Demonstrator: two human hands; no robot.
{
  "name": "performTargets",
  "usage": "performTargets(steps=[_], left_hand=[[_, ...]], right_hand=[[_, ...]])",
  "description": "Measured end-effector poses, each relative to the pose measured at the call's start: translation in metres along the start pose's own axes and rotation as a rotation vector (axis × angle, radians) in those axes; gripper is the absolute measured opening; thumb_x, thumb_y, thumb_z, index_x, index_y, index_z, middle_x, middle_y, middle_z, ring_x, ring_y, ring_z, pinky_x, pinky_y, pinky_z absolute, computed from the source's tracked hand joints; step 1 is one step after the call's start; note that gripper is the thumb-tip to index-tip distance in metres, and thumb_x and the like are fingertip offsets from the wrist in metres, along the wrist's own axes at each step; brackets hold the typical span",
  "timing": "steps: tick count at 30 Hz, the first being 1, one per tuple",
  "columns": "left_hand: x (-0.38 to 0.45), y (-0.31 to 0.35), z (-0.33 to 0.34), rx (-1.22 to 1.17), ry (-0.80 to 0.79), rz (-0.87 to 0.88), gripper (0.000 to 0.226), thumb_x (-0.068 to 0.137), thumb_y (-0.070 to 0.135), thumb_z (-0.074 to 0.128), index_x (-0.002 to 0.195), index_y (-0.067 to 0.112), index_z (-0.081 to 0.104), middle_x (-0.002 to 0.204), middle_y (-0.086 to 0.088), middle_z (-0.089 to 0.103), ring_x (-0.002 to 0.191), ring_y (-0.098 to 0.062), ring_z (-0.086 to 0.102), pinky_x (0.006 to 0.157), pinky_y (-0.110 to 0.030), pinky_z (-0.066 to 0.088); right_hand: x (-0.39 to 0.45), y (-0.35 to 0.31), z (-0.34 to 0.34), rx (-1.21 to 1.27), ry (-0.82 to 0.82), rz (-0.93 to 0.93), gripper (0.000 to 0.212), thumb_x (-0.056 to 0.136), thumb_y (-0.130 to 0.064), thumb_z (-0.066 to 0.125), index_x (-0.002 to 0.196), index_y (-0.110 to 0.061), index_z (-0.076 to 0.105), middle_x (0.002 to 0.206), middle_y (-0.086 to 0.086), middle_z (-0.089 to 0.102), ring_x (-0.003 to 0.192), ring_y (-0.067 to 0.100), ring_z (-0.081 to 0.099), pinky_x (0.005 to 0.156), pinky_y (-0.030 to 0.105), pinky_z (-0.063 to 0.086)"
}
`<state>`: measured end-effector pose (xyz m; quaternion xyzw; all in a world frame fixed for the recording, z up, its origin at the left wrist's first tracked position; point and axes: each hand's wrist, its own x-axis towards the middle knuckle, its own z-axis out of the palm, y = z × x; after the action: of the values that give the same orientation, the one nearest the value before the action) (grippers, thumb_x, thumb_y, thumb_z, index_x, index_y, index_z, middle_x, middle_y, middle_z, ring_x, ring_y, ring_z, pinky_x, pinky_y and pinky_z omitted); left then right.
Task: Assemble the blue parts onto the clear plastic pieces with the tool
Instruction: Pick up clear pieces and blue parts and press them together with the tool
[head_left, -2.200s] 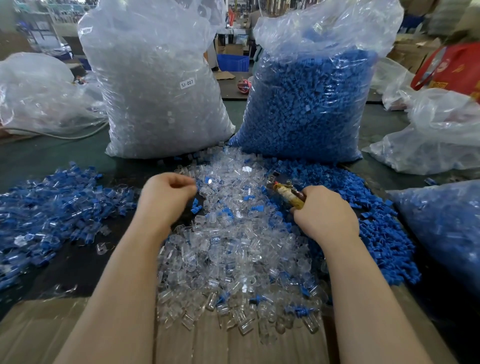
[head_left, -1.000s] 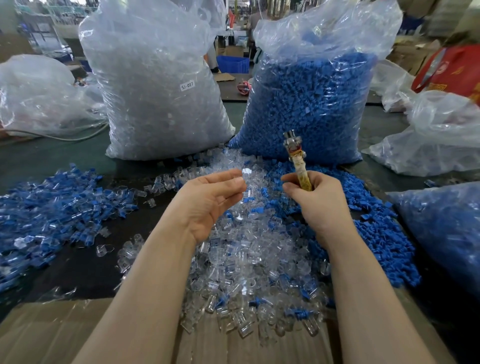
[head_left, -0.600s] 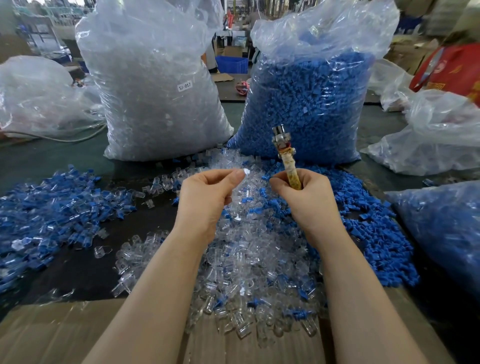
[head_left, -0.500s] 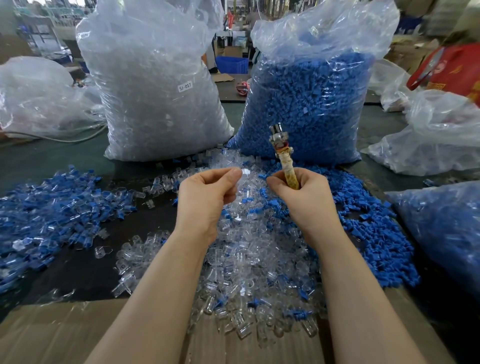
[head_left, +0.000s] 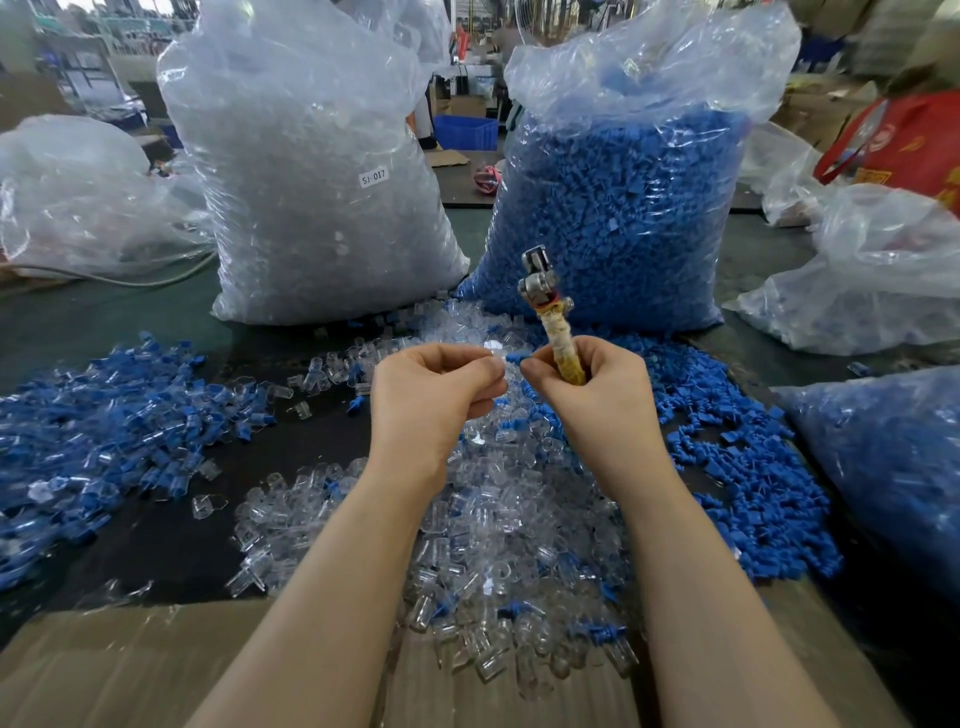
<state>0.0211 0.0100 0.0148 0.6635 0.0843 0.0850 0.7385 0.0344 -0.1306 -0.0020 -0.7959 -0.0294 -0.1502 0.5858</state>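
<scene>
head: tape-wrapped tool (head_left: 562, 343), metal tip.

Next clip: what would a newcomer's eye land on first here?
Two tall plastic sacks at the back: the clear-piece bag on the left, the blue-part bag on the right. At centre, the left hand pinches a clear piece against a blue part at the right hand, which also holds the tool upright.

1. Left hand (head_left: 434, 400): raised, fingers curled, thumb and forefinger pinching.
2. Right hand (head_left: 592, 397): raised just beside it, fist closed, fingertips nearly meeting the left's.
3. Both forearms bare, converging forward.
</scene>
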Motion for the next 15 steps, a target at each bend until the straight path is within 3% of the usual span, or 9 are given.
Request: performTargets(steps=[4,10,15], left_hand=[[-0.0002,-0.0009,0.0005,0.071,0.025,0.059,0.007,0.079,0.006,0.079,0.077,0.010,0.073,0.069,-0.007,0.074,0.069,-0.018,0.074,0.062,-0.024,0.059],[-0.0003,-0.0048,0.0016,0.220,0.061,0.164,0.018,0.079,0.011,0.079,0.068,0.024,0.074,0.064,-0.001,0.073,0.069,-0.019,0.074,0.076,-0.045,0.061],[-0.0020,-0.0054,0.0040,0.278,0.060,0.235,0.014,0.078,0.013,0.079,0.073,0.026,0.075,0.063,0.006,0.072,0.064,-0.007,0.071,0.073,-0.040,0.062]], right_hand=[[0.0007,0.0028,0.0010,-0.034,0.005,-0.031,0.019,0.084,-0.028,0.074,0.075,-0.015,0.064,0.056,-0.007,0.053,0.053,0.009,0.041,0.055,0.033,0.040],[0.0005,0.0034,0.0023,-0.060,0.004,-0.041,0.017,0.084,-0.029,0.073,0.075,-0.019,0.063,0.051,-0.017,0.053,0.047,0.003,0.040,0.052,0.028,0.037],[-0.0012,0.0006,0.0033,-0.034,-0.021,-0.038,0.016,0.085,-0.027,0.073,0.075,-0.018,0.064,0.050,-0.016,0.052,0.045,0.003,0.039,0.050,0.026,0.034]])
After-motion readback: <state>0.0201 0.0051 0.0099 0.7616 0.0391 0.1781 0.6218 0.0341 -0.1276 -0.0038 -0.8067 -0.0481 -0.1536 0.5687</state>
